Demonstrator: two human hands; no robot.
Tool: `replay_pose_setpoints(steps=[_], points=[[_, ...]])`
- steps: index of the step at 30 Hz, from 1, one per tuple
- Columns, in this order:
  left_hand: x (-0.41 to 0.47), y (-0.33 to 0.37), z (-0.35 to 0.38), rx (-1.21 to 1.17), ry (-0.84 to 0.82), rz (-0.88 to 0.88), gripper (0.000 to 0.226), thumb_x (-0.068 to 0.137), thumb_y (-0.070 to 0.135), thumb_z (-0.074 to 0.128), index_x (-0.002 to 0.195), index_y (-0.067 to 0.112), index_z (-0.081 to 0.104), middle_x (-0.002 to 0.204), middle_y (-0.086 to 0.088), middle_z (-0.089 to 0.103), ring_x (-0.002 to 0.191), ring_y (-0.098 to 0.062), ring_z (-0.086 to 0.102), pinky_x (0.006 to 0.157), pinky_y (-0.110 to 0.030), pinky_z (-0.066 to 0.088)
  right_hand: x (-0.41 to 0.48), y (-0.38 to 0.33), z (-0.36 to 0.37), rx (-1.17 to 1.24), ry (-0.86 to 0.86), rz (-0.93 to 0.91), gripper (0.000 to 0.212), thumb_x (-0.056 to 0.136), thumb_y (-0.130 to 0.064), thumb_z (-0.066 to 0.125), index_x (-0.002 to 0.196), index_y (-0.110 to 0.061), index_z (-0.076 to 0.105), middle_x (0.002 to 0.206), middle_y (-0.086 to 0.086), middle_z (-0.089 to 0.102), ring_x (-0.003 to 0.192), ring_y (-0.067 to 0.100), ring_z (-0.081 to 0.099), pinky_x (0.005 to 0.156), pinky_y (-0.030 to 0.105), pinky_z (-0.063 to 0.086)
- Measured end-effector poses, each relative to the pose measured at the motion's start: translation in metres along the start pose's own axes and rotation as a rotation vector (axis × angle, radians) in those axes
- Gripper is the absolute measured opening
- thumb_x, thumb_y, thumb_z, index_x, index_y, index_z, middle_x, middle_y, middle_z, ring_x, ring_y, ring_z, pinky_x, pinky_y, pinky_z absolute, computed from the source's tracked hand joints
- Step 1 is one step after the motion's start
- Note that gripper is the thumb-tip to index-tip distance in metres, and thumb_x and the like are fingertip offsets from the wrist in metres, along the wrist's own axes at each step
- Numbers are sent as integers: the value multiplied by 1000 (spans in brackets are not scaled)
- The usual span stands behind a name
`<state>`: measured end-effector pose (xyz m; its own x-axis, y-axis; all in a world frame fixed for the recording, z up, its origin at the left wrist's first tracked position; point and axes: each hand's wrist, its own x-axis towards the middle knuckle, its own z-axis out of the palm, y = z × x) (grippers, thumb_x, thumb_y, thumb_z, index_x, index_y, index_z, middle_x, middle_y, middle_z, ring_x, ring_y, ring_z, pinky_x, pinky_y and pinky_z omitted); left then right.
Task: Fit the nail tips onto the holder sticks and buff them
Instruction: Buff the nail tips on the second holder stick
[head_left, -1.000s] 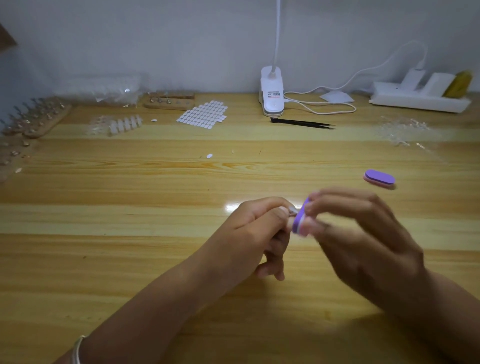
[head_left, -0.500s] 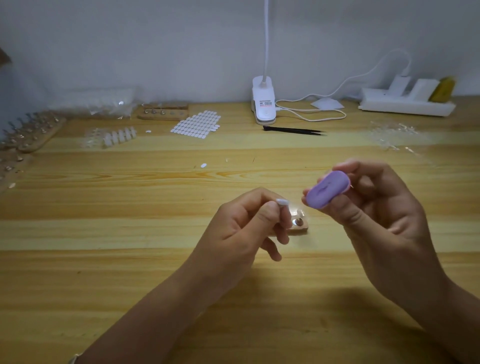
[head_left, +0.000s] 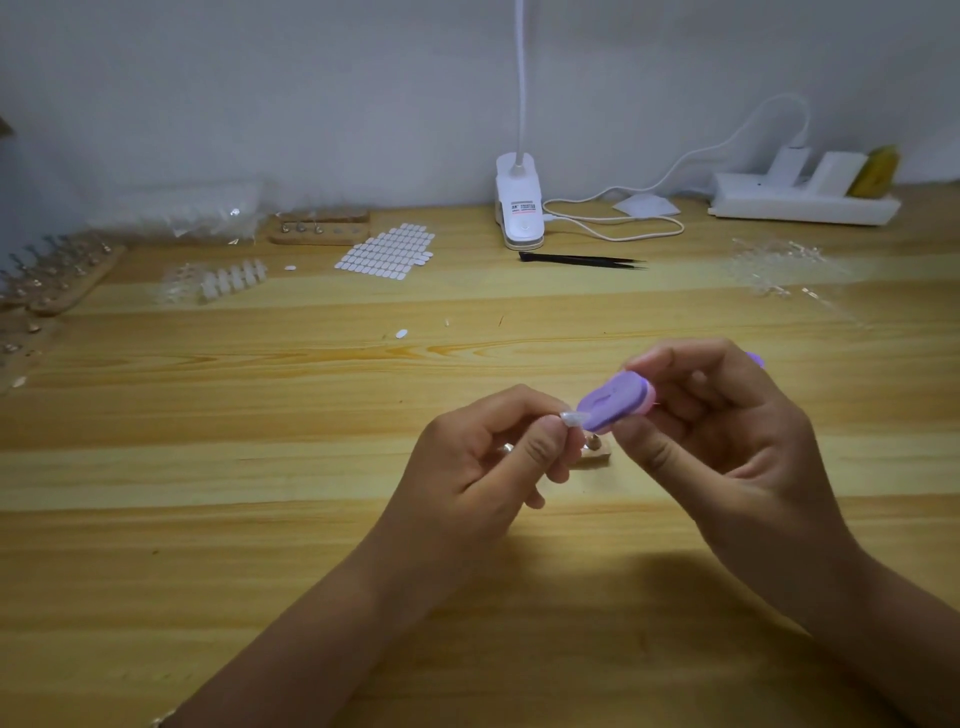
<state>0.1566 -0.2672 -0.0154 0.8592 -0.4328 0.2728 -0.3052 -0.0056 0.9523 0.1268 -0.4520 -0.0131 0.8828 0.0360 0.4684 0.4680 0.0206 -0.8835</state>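
- Small translucent white nail tip: pinched between thumb and forefinger of the left hand, pointing right. Its free end touches the buffer.
- Purple oval buffer block with pink underlayer: gripped in the right hand, tilted, purple face up, lower-left end against the tip.
- Small wooden holder base with metal peg: on the wooden table, just behind the left fingers, partly hidden.
- Wooden bars of upright metal holder sticks: far left, blurred.
- Short wooden block of holder sticks: rear left.
- Row of white nail tips: lying between those bars and that block.
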Motion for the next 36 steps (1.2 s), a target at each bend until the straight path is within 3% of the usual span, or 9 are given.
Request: replay_pose_setpoints(steps=[7, 14, 20, 27, 36], points=[[0, 1, 0, -22, 12, -22, 20, 97, 13, 51, 90, 6, 69, 80, -1, 67, 72, -14, 64, 58, -28, 53, -2, 5, 0, -131, 10, -143, 25, 87, -14, 68, 110, -15, 58, 107, 0, 65, 104, 20, 68, 94, 27, 54], [-2, 3, 4, -115, -10, -62, 23, 96, 13, 51, 90, -1, 69, 77, -5, 67, 67, -17, 66, 57, -27, 52, -2, 12, 0, -367, -11, -253, 29, 88, -13, 67, 113, -21, 54, 109, 2, 62, 105, 17, 66, 94, 24, 54], [-2, 4, 2, -83, 27, -67, 22, 95, 15, 53, 89, 4, 71, 76, -4, 69, 68, -16, 68, 58, -26, 51, -4, 13, -1, -446, 10, -337, 30, 87, -7, 68, 113, -18, 57, 108, 3, 63, 103, 23, 66, 89, 35, 56], [-2, 6, 1, -55, 40, -66, 21, 95, 15, 53, 89, 6, 71, 76, -3, 70, 70, -16, 70, 58, -26, 53, -5, 13, -2, -475, -4, -373, 31, 87, -4, 68, 115, -15, 57, 109, 1, 62, 104, 24, 65, 89, 36, 55], [-3, 8, 3, -55, 22, -69, 21, 95, 15, 53, 89, 6, 71, 77, -3, 70, 70, -16, 71, 58, -26, 53, -4, 15, -4, -564, -15, -415, 32, 88, -4, 67, 116, -14, 56, 112, -2, 60, 107, 14, 63, 92, 28, 52]])
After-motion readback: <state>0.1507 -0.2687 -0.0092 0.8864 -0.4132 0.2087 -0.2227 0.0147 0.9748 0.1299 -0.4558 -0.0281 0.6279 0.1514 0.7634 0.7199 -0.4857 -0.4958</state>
